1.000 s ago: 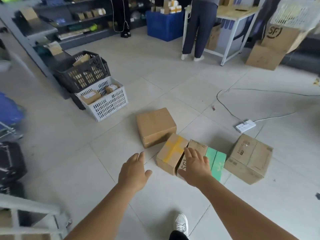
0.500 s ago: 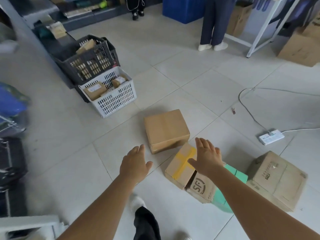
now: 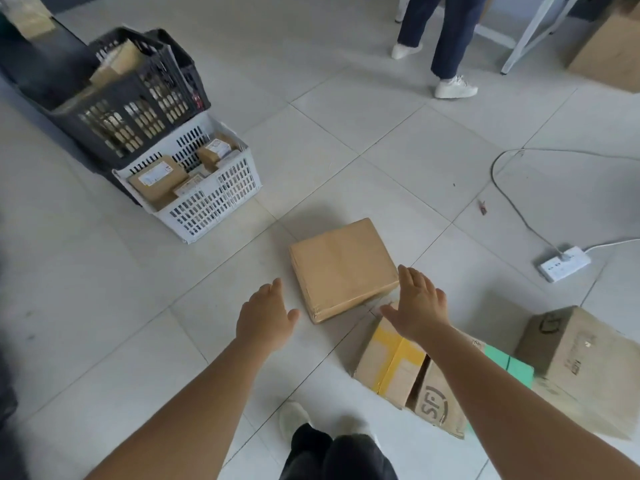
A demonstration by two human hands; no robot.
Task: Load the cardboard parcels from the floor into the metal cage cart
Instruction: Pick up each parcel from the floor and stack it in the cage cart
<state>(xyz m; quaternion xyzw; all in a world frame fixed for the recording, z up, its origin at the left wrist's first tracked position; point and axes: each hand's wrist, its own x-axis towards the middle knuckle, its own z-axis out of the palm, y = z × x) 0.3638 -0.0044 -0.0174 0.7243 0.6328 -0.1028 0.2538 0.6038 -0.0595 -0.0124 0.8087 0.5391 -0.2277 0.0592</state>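
While both hands are held with fingers straight and spread, nothing is gripped: the left hand [image 3: 265, 315] is seen at 9 o'clock of the plain cardboard parcel [image 3: 341, 268] on the floor [image 3: 381, 133], the right hand [image 3: 417, 304] at 4 o'clock, by its corner.

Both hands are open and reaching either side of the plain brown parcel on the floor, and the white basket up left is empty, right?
Not quite. The head view shows the white basket holding several small parcels. The rest stands: left hand and right hand are open on either side of the plain brown parcel on the floor.
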